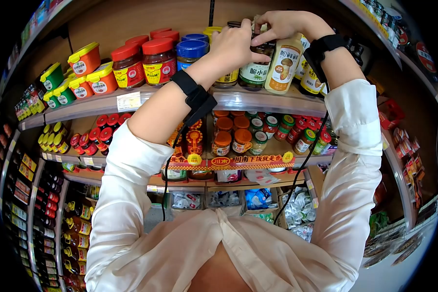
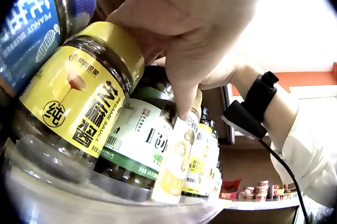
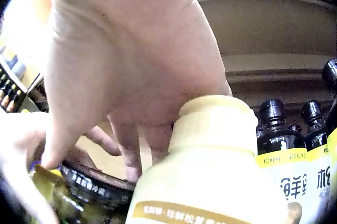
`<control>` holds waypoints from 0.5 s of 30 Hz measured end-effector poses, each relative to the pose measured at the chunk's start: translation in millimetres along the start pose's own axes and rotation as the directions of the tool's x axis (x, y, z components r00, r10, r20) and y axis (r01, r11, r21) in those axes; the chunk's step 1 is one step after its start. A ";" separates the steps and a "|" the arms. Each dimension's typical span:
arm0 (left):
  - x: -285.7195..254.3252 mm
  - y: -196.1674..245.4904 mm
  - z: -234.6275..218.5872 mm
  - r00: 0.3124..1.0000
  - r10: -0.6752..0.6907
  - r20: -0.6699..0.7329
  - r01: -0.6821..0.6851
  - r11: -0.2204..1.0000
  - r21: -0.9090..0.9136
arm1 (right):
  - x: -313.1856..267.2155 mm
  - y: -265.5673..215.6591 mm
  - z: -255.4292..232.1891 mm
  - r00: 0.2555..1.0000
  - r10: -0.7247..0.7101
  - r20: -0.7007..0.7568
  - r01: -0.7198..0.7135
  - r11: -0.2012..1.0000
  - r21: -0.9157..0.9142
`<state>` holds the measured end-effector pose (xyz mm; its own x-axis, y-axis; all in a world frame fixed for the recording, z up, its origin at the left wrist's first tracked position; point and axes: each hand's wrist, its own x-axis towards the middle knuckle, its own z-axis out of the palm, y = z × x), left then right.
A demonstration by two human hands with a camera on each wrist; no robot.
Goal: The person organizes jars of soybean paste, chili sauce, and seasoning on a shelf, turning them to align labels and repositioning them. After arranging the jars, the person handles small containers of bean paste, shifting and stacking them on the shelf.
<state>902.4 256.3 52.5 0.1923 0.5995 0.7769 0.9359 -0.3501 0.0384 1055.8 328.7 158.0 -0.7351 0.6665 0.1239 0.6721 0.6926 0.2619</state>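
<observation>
A dark jar with a white and green label [image 1: 253, 74] stands on the upper shelf, between a yellow-labelled jar [image 2: 73, 97] and a cream bottle [image 1: 283, 65]. My left hand [image 1: 231, 48] grips its upper part, the thumb across the front in the left wrist view. From the right and above, my right hand [image 1: 288, 24] holds around the black lid [image 3: 95, 182], with the thumb [image 3: 52, 150] at one edge and fingers beyond it. The palm is above the cream bottle's cap in the right wrist view. The lid is partly hidden by both hands.
Red-lidded jars [image 1: 158, 61], a blue-lidded jar [image 1: 192, 51] and tubs [image 1: 101, 78] stand to the left. Dark-capped bottles [image 3: 281, 150] are close on the right. The price rail [image 1: 272, 101] edges this shelf, with more jars [image 1: 241, 141] below.
</observation>
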 end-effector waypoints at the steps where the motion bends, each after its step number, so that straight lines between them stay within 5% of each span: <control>1: 0.3 -0.6 1.9 1.000 0.001 -0.002 -0.001 1.000 0.000 | -5.9 0.9 -2.9 0.999 -0.037 0.004 0.037 0.997 0.065; 4: 1.0 2.3 -1.8 1.000 -0.006 -0.007 0.005 0.996 -0.087 | -10.5 0.8 -8.2 0.995 -0.087 0.049 0.078 0.982 0.174; 6: 1.6 4.1 -7.8 0.992 -0.073 0.107 0.091 0.980 -0.175 | -9.4 3.6 -5.9 0.990 -0.104 0.095 0.081 0.973 0.218; 8: 3.9 -3.6 0.8 0.998 -0.028 0.060 0.038 0.983 -0.179 | -4.7 7.8 0.8 0.986 -0.162 -0.036 0.166 0.979 0.120; 15: 5.3 -7.6 1.7 0.999 0.006 0.042 0.004 0.971 -0.240 | -7.8 1.4 5.0 0.994 -0.094 -0.053 0.100 0.989 0.113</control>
<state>896.8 263.3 55.3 0.2101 0.6268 0.7503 0.8387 -0.5100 0.1911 1062.9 325.9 152.6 -0.7988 0.5828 0.1489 0.6012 0.7824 0.1629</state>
